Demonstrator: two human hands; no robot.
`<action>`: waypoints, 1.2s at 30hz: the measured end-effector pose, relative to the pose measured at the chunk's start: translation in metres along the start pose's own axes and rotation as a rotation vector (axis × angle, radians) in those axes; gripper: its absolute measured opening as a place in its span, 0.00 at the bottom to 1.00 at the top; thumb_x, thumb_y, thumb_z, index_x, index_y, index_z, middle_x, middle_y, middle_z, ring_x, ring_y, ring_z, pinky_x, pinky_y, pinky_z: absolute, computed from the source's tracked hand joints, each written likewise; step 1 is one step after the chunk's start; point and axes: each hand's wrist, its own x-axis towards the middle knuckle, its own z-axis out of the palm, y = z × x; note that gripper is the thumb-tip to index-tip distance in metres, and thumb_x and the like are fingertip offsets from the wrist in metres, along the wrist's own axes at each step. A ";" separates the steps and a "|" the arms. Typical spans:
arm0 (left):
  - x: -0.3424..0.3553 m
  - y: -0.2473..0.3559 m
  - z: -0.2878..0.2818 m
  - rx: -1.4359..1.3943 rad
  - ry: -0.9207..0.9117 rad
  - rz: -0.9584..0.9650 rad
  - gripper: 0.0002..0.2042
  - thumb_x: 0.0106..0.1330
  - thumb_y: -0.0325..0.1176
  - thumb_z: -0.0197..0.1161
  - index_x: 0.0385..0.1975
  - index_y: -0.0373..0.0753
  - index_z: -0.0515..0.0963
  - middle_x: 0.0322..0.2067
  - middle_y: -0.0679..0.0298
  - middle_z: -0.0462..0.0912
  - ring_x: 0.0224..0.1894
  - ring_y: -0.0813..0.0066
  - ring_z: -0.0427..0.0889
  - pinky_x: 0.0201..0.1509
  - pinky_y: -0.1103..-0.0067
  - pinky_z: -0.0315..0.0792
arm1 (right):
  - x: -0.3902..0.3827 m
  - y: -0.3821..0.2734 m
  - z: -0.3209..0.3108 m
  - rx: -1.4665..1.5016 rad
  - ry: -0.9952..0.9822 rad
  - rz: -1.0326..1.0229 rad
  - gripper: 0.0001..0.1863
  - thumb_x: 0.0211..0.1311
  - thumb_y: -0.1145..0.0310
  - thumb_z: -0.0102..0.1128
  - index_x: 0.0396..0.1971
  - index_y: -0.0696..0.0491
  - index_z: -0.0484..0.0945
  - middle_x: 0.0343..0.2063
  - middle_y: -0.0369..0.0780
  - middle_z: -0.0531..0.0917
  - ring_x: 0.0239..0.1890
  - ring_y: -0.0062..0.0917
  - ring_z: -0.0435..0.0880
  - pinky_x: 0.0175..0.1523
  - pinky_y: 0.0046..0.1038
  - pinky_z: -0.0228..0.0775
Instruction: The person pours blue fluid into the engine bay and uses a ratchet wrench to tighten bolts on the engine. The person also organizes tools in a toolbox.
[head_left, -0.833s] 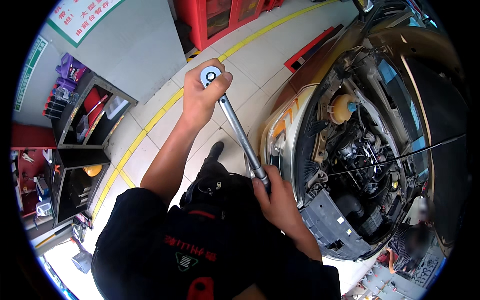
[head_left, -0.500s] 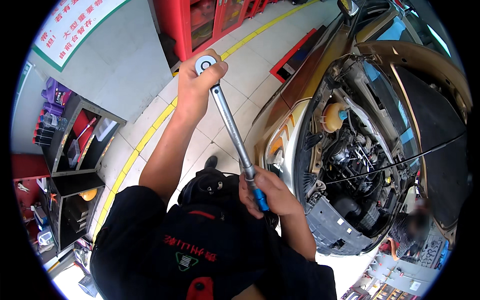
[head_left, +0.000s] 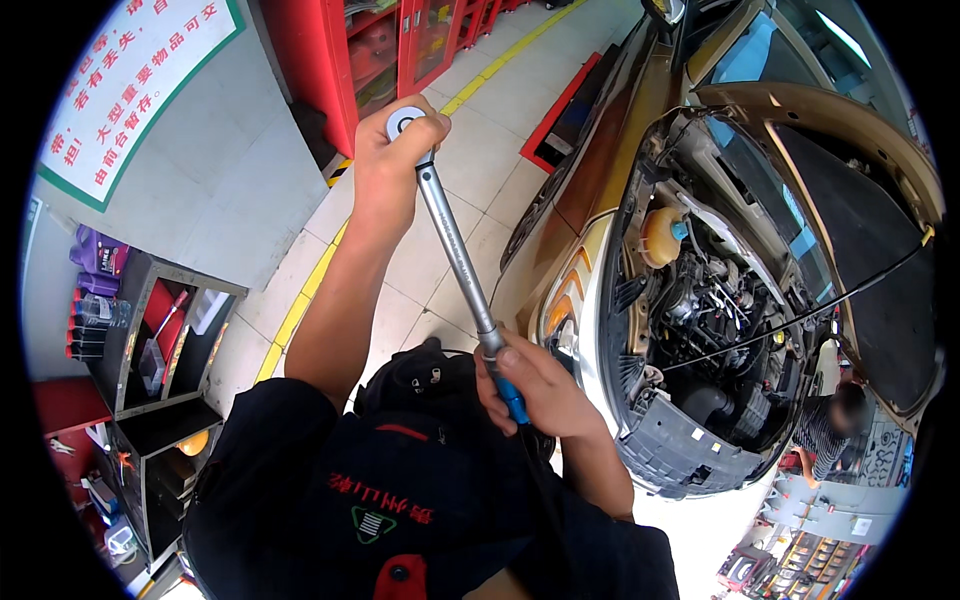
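Observation:
A long silver torque wrench point(head_left: 455, 248) slants in front of my body, its round ratchet head at the far end and a blue grip at the near end. My left hand point(head_left: 392, 160) is closed around the head, with the thumb across the shaft just below it. Lower down, my right hand point(head_left: 535, 385) wraps the grip end, thumb along its collar. To the right, a car's engine bay point(head_left: 715, 310) lies exposed under a raised hood point(head_left: 865, 230). No socket can be made out on the wrench head.
A black shelf unit point(head_left: 130, 340) with bottles and tools stands at left, below a grey wall panel point(head_left: 235, 150). Red cabinets point(head_left: 340, 80) and a red-edged tray point(head_left: 560, 120) are at the far side. A person in a striped shirt point(head_left: 825, 435) is by a workbench at right.
The surroundings have shifted slightly in view as my head turned. Both hands keep their hold on the torque wrench, which has barely moved.

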 end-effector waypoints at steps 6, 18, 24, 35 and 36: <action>0.014 -0.005 0.003 -0.007 -0.034 -0.024 0.09 0.60 0.32 0.58 0.21 0.35 0.72 0.20 0.67 0.67 0.28 0.79 0.63 0.35 0.78 0.57 | 0.004 -0.004 0.014 -0.505 0.294 -0.154 0.17 0.80 0.56 0.53 0.45 0.57 0.69 0.18 0.49 0.78 0.15 0.45 0.77 0.22 0.43 0.69; 0.024 -0.031 0.011 -0.018 0.004 -0.049 0.08 0.60 0.30 0.57 0.21 0.35 0.71 0.20 0.67 0.67 0.28 0.80 0.62 0.34 0.78 0.55 | 0.010 -0.011 0.013 -0.976 0.513 -0.017 0.17 0.78 0.57 0.56 0.45 0.57 0.68 0.21 0.51 0.82 0.20 0.53 0.81 0.26 0.50 0.71; 0.018 -0.046 0.009 -0.097 -0.028 -0.078 0.08 0.60 0.30 0.57 0.21 0.36 0.69 0.20 0.66 0.66 0.28 0.78 0.61 0.35 0.77 0.55 | 0.007 -0.020 0.011 -0.757 0.390 0.042 0.16 0.79 0.58 0.54 0.43 0.58 0.69 0.21 0.53 0.81 0.22 0.54 0.81 0.28 0.50 0.69; 0.003 -0.048 0.024 -0.283 -0.079 -0.139 0.09 0.61 0.29 0.58 0.20 0.37 0.69 0.19 0.68 0.65 0.26 0.79 0.61 0.32 0.77 0.55 | -0.009 0.001 0.001 0.056 0.080 0.109 0.20 0.84 0.52 0.41 0.42 0.57 0.68 0.19 0.38 0.74 0.16 0.21 0.72 0.24 0.22 0.63; 0.003 -0.052 0.026 -0.319 -0.078 -0.128 0.09 0.60 0.30 0.60 0.20 0.36 0.71 0.19 0.69 0.66 0.25 0.81 0.62 0.30 0.79 0.55 | -0.009 0.004 0.000 0.112 0.054 0.101 0.22 0.84 0.50 0.41 0.42 0.57 0.68 0.19 0.39 0.74 0.16 0.21 0.72 0.24 0.22 0.63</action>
